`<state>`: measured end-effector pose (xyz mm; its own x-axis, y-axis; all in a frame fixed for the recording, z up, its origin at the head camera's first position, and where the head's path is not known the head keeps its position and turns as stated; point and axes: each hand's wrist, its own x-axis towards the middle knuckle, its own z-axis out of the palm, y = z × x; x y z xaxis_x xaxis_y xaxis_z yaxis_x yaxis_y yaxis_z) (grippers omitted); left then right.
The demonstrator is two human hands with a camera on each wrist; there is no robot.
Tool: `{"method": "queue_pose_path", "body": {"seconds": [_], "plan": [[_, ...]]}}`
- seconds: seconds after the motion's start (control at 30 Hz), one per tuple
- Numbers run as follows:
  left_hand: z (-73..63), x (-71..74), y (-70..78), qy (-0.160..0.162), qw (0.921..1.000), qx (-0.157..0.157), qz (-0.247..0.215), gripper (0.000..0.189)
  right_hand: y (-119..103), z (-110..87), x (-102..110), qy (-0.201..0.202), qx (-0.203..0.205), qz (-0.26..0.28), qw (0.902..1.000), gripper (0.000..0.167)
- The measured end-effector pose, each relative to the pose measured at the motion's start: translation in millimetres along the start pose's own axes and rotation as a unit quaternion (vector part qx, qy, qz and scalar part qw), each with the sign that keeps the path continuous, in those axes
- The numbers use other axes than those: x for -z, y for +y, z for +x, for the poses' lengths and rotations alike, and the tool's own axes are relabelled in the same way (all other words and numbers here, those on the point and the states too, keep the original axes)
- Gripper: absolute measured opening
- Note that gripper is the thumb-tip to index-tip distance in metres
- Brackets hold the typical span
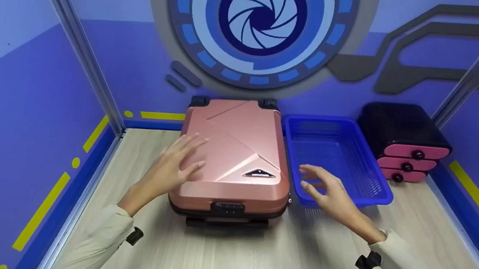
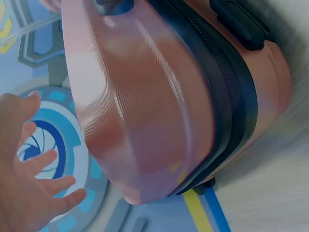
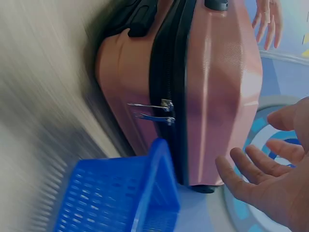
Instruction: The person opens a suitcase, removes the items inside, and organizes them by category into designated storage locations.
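A rose-gold hard-shell suitcase [image 1: 234, 143] lies flat and closed on the table, its handle side facing me. My left hand [image 1: 171, 163] hovers at the suitcase's left edge, fingers spread and holding nothing. In the left wrist view that hand [image 2: 34, 169] is apart from the shell. My right hand [image 1: 328, 193] is over the near left corner of a blue plastic basket [image 1: 334, 200], fingers loosely bent around nothing. Two metal zipper pulls [image 3: 154, 112] hang at the suitcase's right near corner, seen in the right wrist view.
Right of the basket stands a small black drawer box [image 1: 407, 128] with pink drawer fronts [image 1: 416, 152]. Blue and purple panels [image 1: 111, 52] wall the table [image 1: 218, 260] at the back and both sides. The basket sits close against the suitcase's right side.
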<state>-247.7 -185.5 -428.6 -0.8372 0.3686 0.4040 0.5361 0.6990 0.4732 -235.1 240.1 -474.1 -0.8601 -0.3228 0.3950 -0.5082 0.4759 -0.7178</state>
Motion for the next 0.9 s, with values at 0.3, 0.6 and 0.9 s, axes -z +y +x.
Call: {"method": "queue_pose_path", "body": {"seconds": [0.3,0.6,0.9], "plan": [[3.7,3.0,-16.0,0.008,0.9928,0.108,-0.051,0.063,13,-10.6,-17,-0.039,-0.072,0.041,0.9958,0.033],[14.6,9.8,-27.1,-0.06,0.9659,0.224,-0.116,0.081,21,-20.1,-35,-0.063,-0.078,0.068,0.9927,0.033],[22.4,10.3,-31.5,-0.086,0.932,0.299,-0.186,0.092,24,-30.0,-49,-0.038,-0.113,0.09,0.9888,0.031]]}}
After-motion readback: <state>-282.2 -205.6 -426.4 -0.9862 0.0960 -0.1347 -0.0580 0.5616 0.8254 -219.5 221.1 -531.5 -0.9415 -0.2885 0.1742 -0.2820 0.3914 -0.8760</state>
